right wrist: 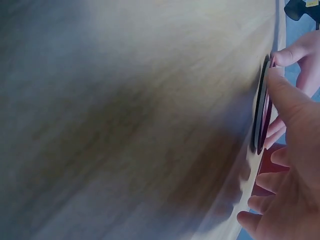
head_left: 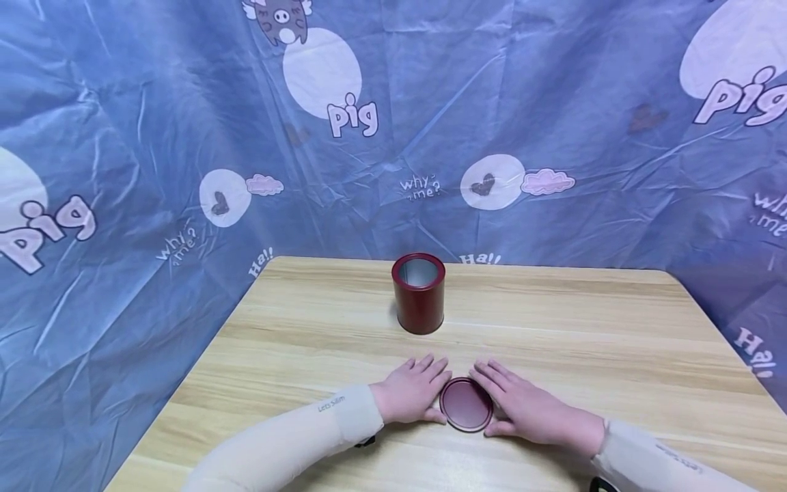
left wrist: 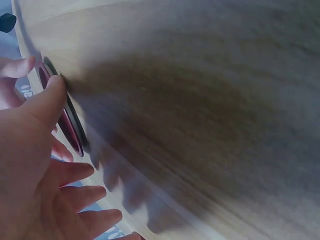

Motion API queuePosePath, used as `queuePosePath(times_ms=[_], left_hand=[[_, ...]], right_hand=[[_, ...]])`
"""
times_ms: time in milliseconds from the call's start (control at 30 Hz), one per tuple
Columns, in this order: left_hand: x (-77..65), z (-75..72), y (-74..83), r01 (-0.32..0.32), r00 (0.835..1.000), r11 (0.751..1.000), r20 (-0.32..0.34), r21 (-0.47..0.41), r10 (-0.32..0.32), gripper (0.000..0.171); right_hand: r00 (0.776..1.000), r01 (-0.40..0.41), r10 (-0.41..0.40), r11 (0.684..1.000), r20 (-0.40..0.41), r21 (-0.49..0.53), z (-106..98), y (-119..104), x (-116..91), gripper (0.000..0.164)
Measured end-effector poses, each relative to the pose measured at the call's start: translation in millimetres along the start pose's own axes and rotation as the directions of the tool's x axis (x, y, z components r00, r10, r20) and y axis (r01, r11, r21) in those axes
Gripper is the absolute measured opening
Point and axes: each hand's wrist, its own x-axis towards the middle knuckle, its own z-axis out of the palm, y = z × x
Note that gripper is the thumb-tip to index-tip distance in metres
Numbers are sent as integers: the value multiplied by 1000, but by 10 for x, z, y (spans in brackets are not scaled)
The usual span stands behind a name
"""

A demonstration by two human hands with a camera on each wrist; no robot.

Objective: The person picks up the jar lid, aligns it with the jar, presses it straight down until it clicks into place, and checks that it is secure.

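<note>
Fingers point(head_left: 437, 380) of both hands point(head_left: 408, 393) point(head_left: 532, 410), extended and slightly apart, frame a round, glossy, dark-red, rimmed lid point(head_left: 466, 404).

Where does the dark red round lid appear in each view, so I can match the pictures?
Head: lid low, just right of centre, between the left hand and right hand.
Left wrist: lid near the left edge, seen nearly edge-on.
Right wrist: lid toward the right edge, also nearly edge-on.
Shared landmark: the wooden tabletop.

A blue printed curtain point(head_left: 430, 130) screens this wood-grain table point(head_left: 553, 321) into a nook.
</note>
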Motion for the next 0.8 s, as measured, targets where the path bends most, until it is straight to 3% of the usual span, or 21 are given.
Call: queuePosePath(times_ms=[533,800], left_hand=[[13,12,11,8,1000,994,18,-112,-6,74],[32,-67,42,30,997,990,71,-136,-20,75]], right_hand=[[999,-37,36,999,23,21,25,6,14,86],[999,-38,38,999,1,36,26,7,14,83]])
